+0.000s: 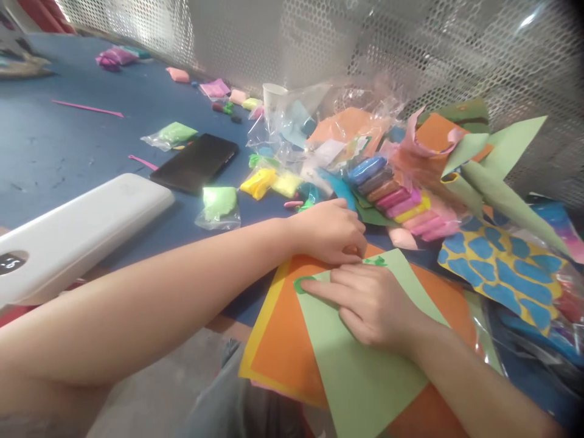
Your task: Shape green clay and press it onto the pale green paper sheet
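Observation:
A light green paper sheet [365, 377] lies over an orange sheet [292, 347], with a yellow sheet [249, 362] showing along the left edge. My right hand [374, 301] rests on the light green sheet. Its index finger is stretched out and presses a flat green clay piece [298, 283] at the sheet's upper left corner. More green clay [376, 261] sticks near the top edge. Just beyond, my left hand [331, 231] is closed, fingers curled down at the papers' far edge; whatever they hold, if anything, is hidden.
Bagged clay packets, including a green one [219, 204] and a yellow one [259, 182], lie beyond my left arm. A white power bank [86, 231] and a black phone-like slab [196, 163] are left. Coloured clay sticks [401, 198], cut papers and a blue-patterned yellow sheet [502, 261] crowd the right.

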Available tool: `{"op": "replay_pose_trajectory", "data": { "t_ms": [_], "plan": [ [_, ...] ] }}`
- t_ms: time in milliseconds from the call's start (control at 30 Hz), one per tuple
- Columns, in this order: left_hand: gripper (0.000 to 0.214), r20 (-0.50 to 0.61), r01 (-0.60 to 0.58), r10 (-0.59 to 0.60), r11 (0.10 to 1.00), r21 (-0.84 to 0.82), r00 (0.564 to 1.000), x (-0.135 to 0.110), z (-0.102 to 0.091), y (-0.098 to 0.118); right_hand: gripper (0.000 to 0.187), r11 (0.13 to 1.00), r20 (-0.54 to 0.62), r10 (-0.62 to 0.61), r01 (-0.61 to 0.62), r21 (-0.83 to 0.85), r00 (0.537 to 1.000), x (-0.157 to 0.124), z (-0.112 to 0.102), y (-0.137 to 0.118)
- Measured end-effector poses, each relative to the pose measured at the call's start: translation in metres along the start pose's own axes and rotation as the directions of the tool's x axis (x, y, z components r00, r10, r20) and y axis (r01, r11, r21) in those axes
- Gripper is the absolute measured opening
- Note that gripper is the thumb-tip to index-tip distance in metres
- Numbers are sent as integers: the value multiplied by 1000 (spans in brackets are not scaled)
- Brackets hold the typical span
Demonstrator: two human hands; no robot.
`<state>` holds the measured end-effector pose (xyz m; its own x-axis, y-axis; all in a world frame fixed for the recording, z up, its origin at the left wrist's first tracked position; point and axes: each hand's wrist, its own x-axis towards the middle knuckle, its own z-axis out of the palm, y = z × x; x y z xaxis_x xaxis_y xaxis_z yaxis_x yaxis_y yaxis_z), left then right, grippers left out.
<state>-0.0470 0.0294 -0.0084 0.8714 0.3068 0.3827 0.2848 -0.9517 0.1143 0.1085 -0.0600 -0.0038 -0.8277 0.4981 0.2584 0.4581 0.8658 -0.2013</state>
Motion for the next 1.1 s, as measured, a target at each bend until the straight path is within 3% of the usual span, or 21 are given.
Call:
{"op": "replay_pose_trajectory", "data": {
  "t_ms": [300,1100],
  "plan": [
    [19,-5,-22,22,1000,12,1000,0,3,-1,42,985,38,-68,73,-157,997,3,2,-4],
    [22,-32,-24,22,999,-32,999,0,5,1,42,991,6,4,-3,-133,1000,-4,-4,-2]
  ]
}}
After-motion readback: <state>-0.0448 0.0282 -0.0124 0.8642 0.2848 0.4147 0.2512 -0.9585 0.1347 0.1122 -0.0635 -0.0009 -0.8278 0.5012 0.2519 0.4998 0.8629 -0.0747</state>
